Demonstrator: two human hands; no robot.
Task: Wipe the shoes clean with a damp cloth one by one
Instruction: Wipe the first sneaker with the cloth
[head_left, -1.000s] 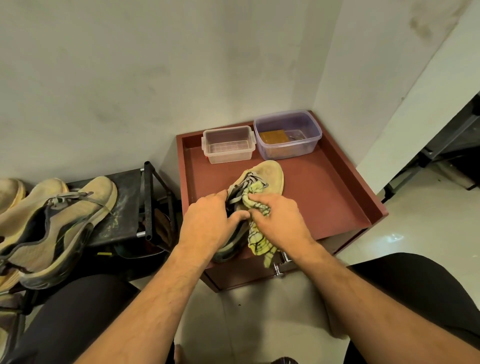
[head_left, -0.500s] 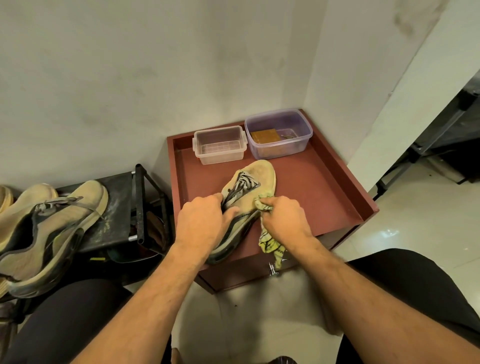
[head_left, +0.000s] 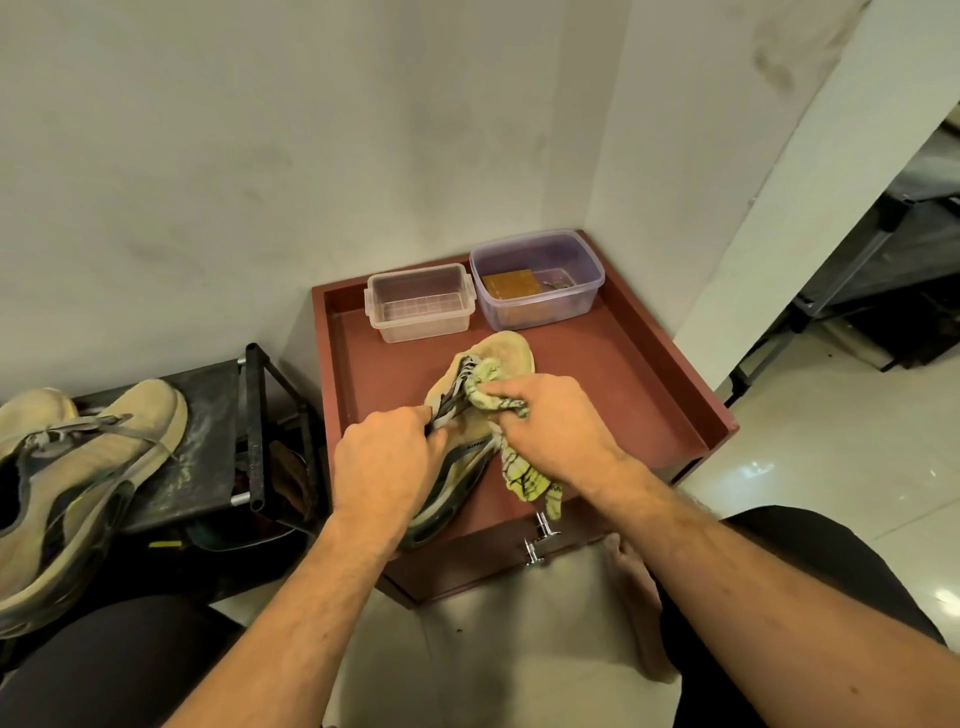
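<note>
Left hand (head_left: 387, 462) grips the shoe (head_left: 470, 415) at its collar; right hand (head_left: 553, 423) presses the bunched cloth (head_left: 514, 467) onto the laces. Light, soft upper; hold the heel.

Home corner: shoe rack (head_left: 208, 457), tiled floor (head_left: 831, 467).

Even indoor light, glare on floor (head_left: 753, 467) at right, wide-angle edge bending, sharp overall.

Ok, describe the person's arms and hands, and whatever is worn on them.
Both forearms are bare up to the frame edge, with no sleeves showing. The left hand and right hand wear no gloves; no rings, watch or bands are visible. Fine hair shows on both forearms.
</note>
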